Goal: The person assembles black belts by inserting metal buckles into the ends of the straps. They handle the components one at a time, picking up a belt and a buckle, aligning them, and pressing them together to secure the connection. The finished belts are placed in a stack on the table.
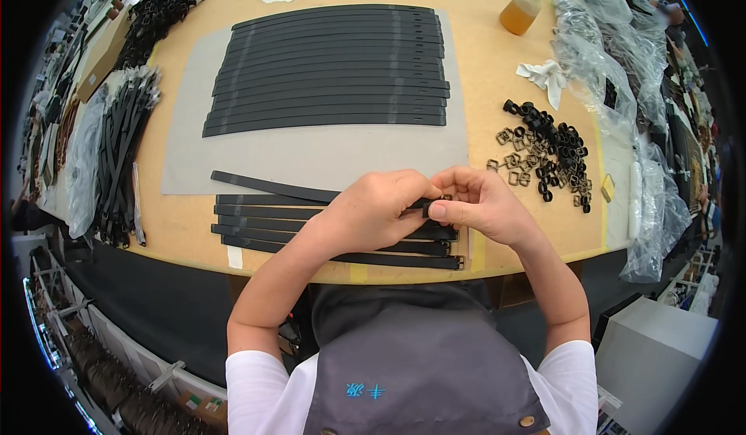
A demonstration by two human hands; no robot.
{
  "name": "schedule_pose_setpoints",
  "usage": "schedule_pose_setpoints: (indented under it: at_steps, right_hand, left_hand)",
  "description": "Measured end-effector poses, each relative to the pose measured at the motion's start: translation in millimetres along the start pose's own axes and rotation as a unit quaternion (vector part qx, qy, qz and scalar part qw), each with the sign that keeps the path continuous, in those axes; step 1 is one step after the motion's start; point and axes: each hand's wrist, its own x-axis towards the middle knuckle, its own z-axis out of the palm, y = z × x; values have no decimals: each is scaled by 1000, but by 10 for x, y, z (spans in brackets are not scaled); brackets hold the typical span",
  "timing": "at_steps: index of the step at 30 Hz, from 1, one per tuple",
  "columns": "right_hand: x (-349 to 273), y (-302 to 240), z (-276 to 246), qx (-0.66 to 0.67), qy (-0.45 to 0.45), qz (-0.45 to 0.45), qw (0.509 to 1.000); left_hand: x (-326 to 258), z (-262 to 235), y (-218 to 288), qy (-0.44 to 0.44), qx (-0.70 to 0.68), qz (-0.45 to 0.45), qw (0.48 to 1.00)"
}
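My left hand [371, 210] grips the end of a long black strap [264, 187] that runs off to the left across the table. My right hand [478, 202] pinches a small metal buckle [445, 197] at that strap's end, right against my left fingers. Under both hands lie several more black straps [264, 225] in a short pile near the table's front edge, some with buckles at their right ends [458, 262].
A grey sheet [311, 155] holds a neat row of several black straps [330, 70]. Loose metal buckles and black loops [544, 151] lie to the right. An amber bottle [519, 12], a white rag [544, 74], clear plastic bags [614, 85] and bundled straps [120, 155] ring the table.
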Motion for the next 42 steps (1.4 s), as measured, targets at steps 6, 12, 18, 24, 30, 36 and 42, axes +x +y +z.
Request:
schedule_pose_setpoints:
  at_steps: [6,12,18,24,30,36,42]
  right_hand:
    - [63,114,9,-61,28,-13,998]
    - [46,89,-90,-48,23,-3,999]
    - [48,88,-132,-37,9,-7,999]
    - [62,83,-136,-30,3,-11,999]
    - [68,79,-127,-25,8,-7,1000]
    - [81,104,-127,-23,9,-13,1000]
    - [76,99,-112,-23,12,-11,1000]
  left_hand:
    - [20,79,-28,10,-22,-25,999]
    - [35,-16,-35,2,-35,-84,996]
    - [35,-9,-71,23,-20,-49,998]
    - [48,-9,-67,25,-44,-53,997]
    - [43,-15,-71,8,-46,-60,997]
    - [41,-4,-74,20,-47,-46,998]
    - [39,-9,-57,10,-43,-57,997]
